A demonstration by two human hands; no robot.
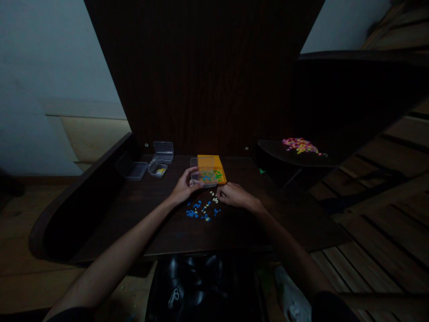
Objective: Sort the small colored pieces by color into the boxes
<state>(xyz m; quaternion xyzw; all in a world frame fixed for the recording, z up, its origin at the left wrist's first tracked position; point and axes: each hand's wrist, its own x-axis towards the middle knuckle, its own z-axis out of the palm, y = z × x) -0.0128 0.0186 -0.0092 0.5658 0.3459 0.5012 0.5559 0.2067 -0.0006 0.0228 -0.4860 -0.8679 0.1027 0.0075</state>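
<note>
Your left hand (185, 185) has the clear box (210, 184) between thumb and fingers, the hand partly open around its left side. The box sits right of your palm, in front of the orange box (219, 163) and overlapping its left part in this view. Your right hand (233, 195) is at the table (161, 232), fingers curled in, just to the right of the pale pieces (215, 200) and near the orange box's front right corner. The blue pieces (192, 213) lie scattered nearer to you, below and between both hands, with some pale ones among them.

You cannot tell whether your right fingertips pinch a piece; the curled fingers hide them. Part of your left fingers shows only dimly through the clear plastic. Blue and green bits show there too, but which lie in the clear box and which in the orange one behind is hard to make out. Whether the two boxes touch is also unclear. The light is dim, and your upper arms are cut off by the bottom edge.
</note>
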